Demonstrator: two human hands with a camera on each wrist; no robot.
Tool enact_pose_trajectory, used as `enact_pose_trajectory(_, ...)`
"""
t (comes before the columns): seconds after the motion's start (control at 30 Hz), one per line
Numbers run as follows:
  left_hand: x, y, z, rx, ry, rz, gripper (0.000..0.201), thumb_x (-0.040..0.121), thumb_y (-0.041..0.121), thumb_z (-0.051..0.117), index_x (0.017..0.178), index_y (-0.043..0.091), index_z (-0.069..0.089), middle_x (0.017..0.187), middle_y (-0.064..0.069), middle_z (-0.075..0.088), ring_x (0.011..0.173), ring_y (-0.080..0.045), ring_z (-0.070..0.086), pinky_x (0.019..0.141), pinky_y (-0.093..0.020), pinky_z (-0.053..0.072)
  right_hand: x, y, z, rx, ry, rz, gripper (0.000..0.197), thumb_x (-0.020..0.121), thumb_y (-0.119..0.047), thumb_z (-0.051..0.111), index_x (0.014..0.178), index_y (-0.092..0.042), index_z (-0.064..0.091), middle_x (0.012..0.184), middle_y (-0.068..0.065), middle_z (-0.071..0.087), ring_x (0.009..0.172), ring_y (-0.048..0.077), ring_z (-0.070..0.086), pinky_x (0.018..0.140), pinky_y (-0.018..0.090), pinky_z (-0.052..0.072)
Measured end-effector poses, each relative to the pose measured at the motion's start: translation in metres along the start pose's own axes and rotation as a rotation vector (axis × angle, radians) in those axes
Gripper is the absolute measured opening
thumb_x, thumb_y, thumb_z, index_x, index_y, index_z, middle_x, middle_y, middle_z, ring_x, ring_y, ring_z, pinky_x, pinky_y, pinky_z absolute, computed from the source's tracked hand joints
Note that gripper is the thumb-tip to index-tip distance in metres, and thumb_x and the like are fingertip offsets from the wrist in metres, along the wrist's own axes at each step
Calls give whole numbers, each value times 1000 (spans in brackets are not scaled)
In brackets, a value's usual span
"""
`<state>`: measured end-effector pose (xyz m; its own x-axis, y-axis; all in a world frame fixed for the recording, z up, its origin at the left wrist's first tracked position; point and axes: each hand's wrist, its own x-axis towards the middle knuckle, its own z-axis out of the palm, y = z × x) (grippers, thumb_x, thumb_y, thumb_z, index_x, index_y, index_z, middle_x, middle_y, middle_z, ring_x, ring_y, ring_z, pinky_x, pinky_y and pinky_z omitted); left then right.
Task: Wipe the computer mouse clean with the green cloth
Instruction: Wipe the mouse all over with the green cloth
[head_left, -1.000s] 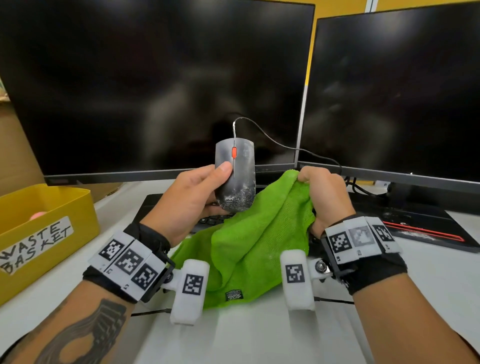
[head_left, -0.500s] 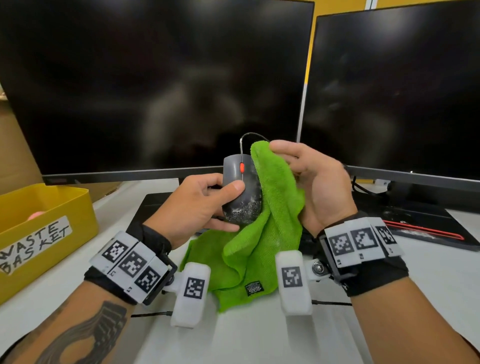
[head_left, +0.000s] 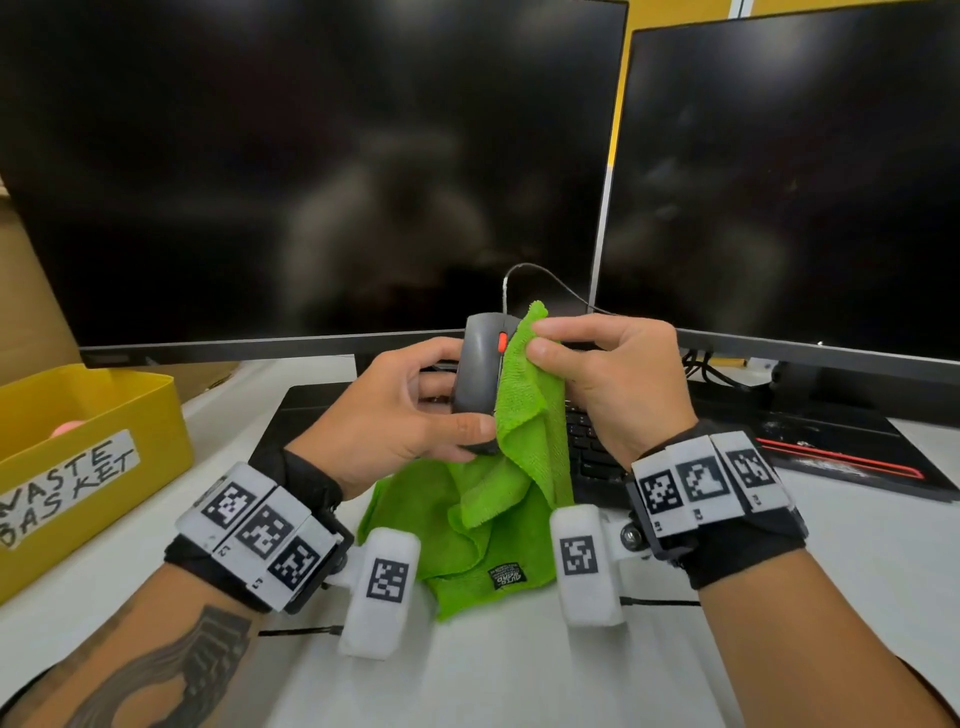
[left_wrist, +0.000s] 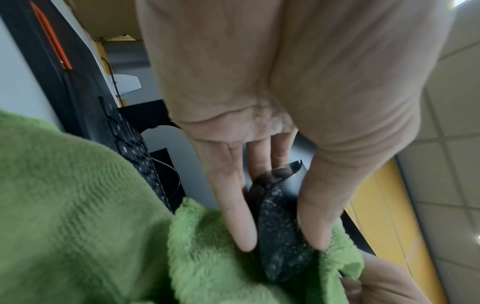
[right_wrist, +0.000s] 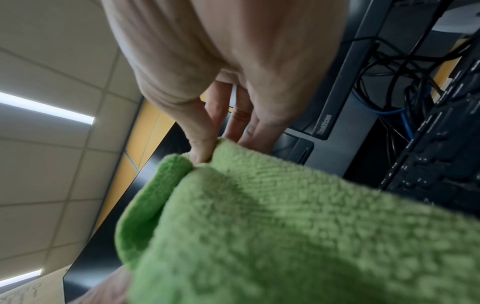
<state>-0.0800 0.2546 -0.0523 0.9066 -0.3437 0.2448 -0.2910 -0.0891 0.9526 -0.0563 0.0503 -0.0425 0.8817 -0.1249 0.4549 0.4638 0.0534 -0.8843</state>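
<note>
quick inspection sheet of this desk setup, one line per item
surface: white desk, bare at the near edge
job's things: grey computer mouse held up off the desk, white specks on its rear; green cloth draped over its right side, the tail hanging to the desk
clutter: yellow waste basket at left, something pink inside; black keyboard behind the cloth
grippers: left hand grips the mouse; right hand pinches the cloth's top edge
cables: mouse cable loops up behind; tangle under the right monitor
surroundings: two dark monitors, yellow wall behind
</note>
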Motion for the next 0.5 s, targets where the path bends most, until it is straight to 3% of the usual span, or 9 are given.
enact_pose_trajectory(0.1, 0, 0, 0, -4, -4, -1, 62, 81, 1, 81, 136, 23, 62, 123, -10, 77, 106, -35, 78, 86, -52, 65, 1, 1, -1, -30, 54, -11, 20, 79, 5, 82, 80, -15, 81, 88, 13, 80, 91, 35, 78, 88, 51, 63)
enact_pose_trajectory(0.17, 0, -1, 0, -28, -6, 3, 61, 85, -4, 77, 137, 25, 62, 125, -11, 76, 108, -36, 77, 88, -54, 65, 0, 0, -2, -57, 70, -59, 22, 81, 5, 80, 80, -17, 79, 87, 9, 79, 90, 29, 77, 87, 48, 64)
enact_pose_trajectory(0.3, 0, -3, 1, -102, -4, 13, 64, 86, -4, 75, 140, 27, 61, 127, -15, 74, 112, -39, 75, 90, -55, 63, -6, -5, 1, -73, -18, -165, 24, 83, 9, 78, 92, -14, 79, 88, 1, 78, 79, 5, 75, 74, 22, 60)
enact_pose_trajectory(0.4, 0, -2, 3, -113, -1, 35, 68, 77, 7, 78, 139, 25, 59, 124, -16, 76, 110, -34, 76, 85, -46, 66, -9, -7, 4, -43, -158, -130, 34, 79, 10, 81, 109, -6, 78, 108, 11, 78, 85, 12, 78, 73, 21, 61)
enact_pose_trajectory(0.5, 0, -2, 5, -105, 8, 46, 72, 77, 7, 77, 144, 26, 56, 125, -14, 76, 111, -33, 76, 85, -46, 66, -8, -8, 0, -48, -158, -108, 33, 76, 11, 82, 104, -5, 79, 107, 15, 79, 83, 16, 79, 72, 24, 61)
